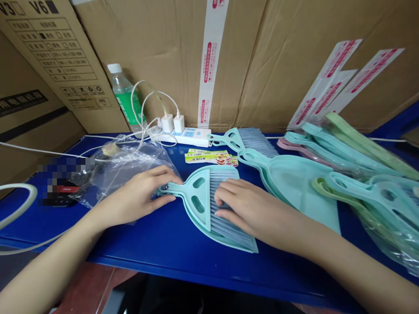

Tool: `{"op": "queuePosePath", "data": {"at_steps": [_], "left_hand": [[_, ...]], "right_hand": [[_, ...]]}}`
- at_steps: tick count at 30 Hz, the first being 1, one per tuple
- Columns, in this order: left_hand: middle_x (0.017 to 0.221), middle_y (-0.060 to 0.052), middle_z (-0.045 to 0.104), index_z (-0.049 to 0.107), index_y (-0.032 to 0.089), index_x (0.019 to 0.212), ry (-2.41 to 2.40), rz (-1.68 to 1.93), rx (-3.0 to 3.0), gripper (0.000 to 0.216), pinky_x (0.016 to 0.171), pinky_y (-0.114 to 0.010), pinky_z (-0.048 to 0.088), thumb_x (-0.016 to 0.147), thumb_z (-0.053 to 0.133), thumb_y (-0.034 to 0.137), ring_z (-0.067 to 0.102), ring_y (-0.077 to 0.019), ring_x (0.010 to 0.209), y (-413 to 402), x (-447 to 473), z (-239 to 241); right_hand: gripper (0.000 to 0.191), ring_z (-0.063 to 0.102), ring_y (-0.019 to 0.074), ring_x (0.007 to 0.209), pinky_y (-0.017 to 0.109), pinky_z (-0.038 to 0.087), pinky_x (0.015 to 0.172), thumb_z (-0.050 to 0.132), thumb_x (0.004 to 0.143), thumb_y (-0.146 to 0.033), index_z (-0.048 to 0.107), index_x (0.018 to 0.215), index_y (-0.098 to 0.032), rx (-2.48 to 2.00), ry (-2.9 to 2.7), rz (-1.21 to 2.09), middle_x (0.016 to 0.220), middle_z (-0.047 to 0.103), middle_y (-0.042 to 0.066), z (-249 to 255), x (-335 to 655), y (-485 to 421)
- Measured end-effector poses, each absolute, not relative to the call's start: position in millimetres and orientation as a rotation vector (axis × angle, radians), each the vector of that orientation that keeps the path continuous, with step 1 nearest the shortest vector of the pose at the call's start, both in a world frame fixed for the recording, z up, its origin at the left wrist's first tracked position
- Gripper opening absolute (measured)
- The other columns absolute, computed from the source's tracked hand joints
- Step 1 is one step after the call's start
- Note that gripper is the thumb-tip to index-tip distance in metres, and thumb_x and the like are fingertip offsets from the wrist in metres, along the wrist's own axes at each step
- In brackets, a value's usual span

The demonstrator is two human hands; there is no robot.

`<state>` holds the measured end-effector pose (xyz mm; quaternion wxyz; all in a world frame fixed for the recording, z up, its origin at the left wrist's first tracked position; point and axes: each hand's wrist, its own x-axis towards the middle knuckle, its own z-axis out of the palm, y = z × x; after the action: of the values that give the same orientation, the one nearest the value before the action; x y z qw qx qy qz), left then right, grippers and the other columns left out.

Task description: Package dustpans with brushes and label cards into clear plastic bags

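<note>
A teal hand brush with grey-blue bristles lies nested in a matching teal dustpan on the blue table. My left hand is closed around the handle end of the pair, thumb below and fingers above. Over the bristles, my right hand presses down with its fingers curled in; its fingertips touch them and the palm side is hidden. Just behind lie another teal dustpan and a loose teal brush. Yellow printed labels rest between that brush and my hands.
At right, several bagged brush-and-dustpan sets are piled up. Clear plastic bags lie left of my left hand, near a green-labelled bottle. A white power strip with cables sits against the cardboard boxes. The blue table's front edge is close.
</note>
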<state>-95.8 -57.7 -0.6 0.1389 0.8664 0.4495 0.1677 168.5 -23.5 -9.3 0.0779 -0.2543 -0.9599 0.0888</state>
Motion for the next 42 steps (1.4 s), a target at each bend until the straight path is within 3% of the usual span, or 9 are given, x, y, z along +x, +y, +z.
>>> {"op": "queuePosePath", "data": {"at_steps": [12, 17, 20, 26, 34, 42], "left_hand": [[0.109, -0.005, 0.064, 0.064, 0.024, 0.113, 1.313, 0.465, 2.499, 0.021, 0.089, -0.031, 0.052, 0.095, 0.054, 0.024, 0.064, -0.0189, 0.099, -59, -95, 1], [0.109, -0.005, 0.064, 0.065, 0.024, 0.112, 1.324, 0.454, 2.489, 0.020, 0.089, -0.031, 0.052, 0.095, 0.054, 0.023, 0.064, -0.0190, 0.099, -59, -95, 1], [0.110, -0.005, 0.064, 0.064, 0.024, 0.112, 1.329, 0.458, 2.489, 0.020, 0.089, -0.031, 0.052, 0.095, 0.054, 0.023, 0.064, -0.0190, 0.099, -59, -95, 0], [0.110, -0.005, 0.064, 0.065, 0.023, 0.113, 1.329, 0.458, 2.499, 0.020, 0.089, -0.032, 0.051, 0.095, 0.054, 0.024, 0.064, -0.0195, 0.100, -58, -95, 1], [0.111, -0.006, 0.063, 0.064, 0.024, 0.115, 1.331, 0.444, 2.476, 0.023, 0.090, -0.033, 0.052, 0.096, 0.052, 0.023, 0.063, -0.0196, 0.102, -59, -94, 1], [0.110, -0.005, 0.063, 0.064, 0.023, 0.113, 1.353, 0.451, 2.456, 0.022, 0.090, -0.032, 0.051, 0.100, 0.047, 0.030, 0.062, -0.0190, 0.101, -59, -95, 1]], "right_hand": [[0.026, 0.057, 0.0200, 0.078, 0.033, 0.046, 0.071, 0.046, 0.090, -0.001, 0.047, 0.074, -0.021, -0.781, -2.907, 0.258, 0.081, 0.061, 0.003, -12, 173, -22], [0.023, 0.058, 0.0207, 0.078, 0.034, 0.046, 0.072, 0.046, 0.096, -0.012, 0.046, 0.075, -0.022, -0.821, -2.876, 0.347, 0.081, 0.061, 0.003, -8, 172, -22], [0.018, 0.059, 0.0209, 0.080, 0.034, 0.047, 0.073, 0.057, 0.094, -0.022, 0.048, 0.079, -0.022, -0.804, -2.832, 0.437, 0.083, 0.062, 0.003, -8, 166, -24], [0.025, 0.057, 0.0193, 0.077, 0.034, 0.045, 0.075, 0.049, 0.097, -0.014, 0.045, 0.073, -0.022, -0.792, -2.847, 0.450, 0.078, 0.062, 0.002, -14, 161, -25], [0.023, 0.055, 0.0193, 0.069, 0.034, 0.044, 0.068, 0.046, 0.095, -0.013, 0.049, 0.073, -0.022, -0.761, -2.877, 0.174, 0.075, 0.061, 0.003, -14, 171, -22], [0.024, 0.053, 0.0168, 0.065, 0.030, 0.043, 0.062, 0.046, 0.094, -0.011, 0.045, 0.073, -0.023, -0.758, -2.856, 0.272, 0.073, 0.058, 0.001, -11, 170, -23]]}}
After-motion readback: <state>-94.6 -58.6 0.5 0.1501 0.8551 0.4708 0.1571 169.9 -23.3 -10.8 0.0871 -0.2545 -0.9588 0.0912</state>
